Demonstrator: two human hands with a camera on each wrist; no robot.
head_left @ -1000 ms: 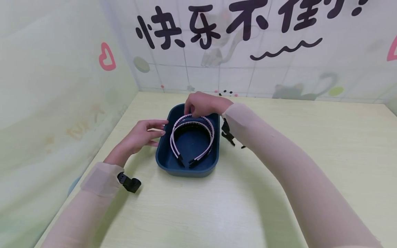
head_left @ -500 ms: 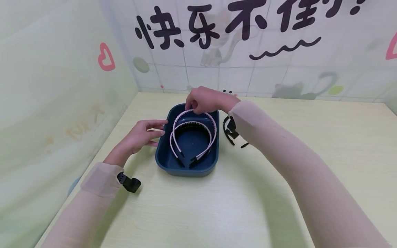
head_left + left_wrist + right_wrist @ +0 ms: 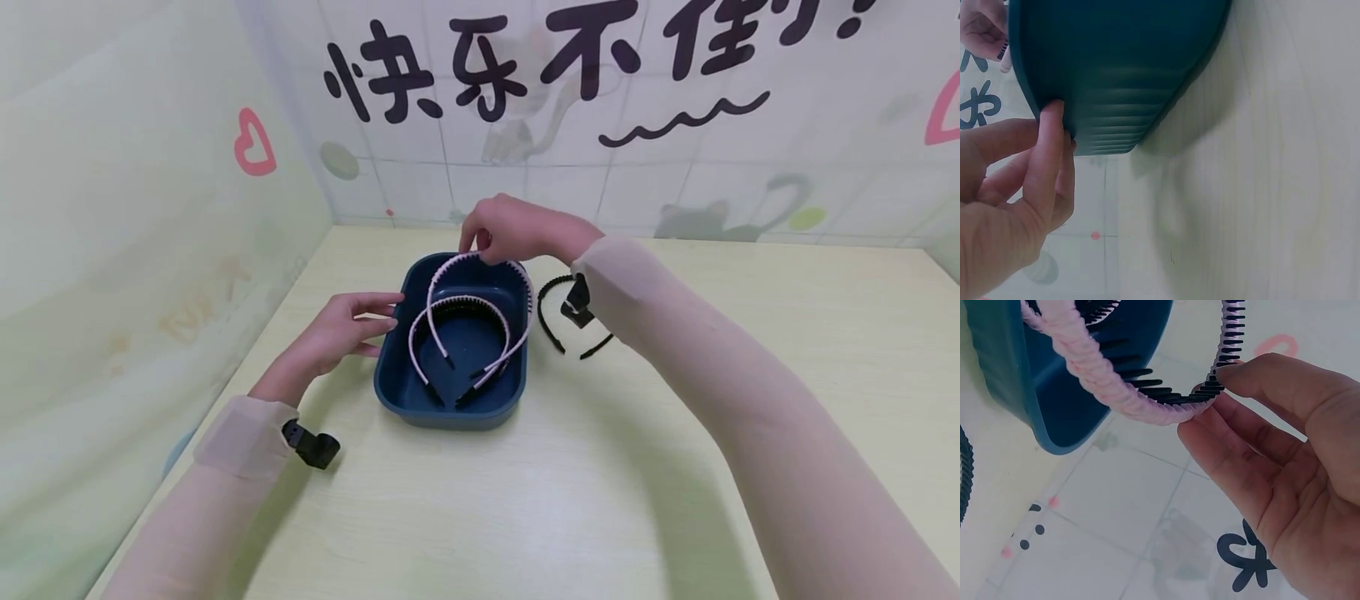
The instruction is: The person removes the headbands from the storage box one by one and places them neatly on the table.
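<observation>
My right hand (image 3: 513, 229) pinches the top of a pale pink headband (image 3: 1094, 372) between thumb and fingers. The headband has black comb teeth inside and black tips, and hangs tips-down over a dark blue plastic bin (image 3: 450, 419). Inside the bin lies another pale headband (image 3: 412, 337) with dark teeth; whether more lie under it I cannot tell. My left hand (image 3: 341, 329) is at the bin's left side. Its fingertips touch the outer wall near the rim, the fingers extended, as the left wrist view (image 3: 1029, 181) shows.
A black headband (image 3: 550, 329) lies on the pale table (image 3: 450, 517) just right of the bin, partly hidden by my right wrist and its camera. A printed wall sheet (image 3: 570, 192) stands behind the table, and another curtain (image 3: 150, 250) borders the left side.
My right hand has risen and moved right, lifting the pink headband away from the one in the bin. More of the black headband now shows. The left hand and bin stay put.
</observation>
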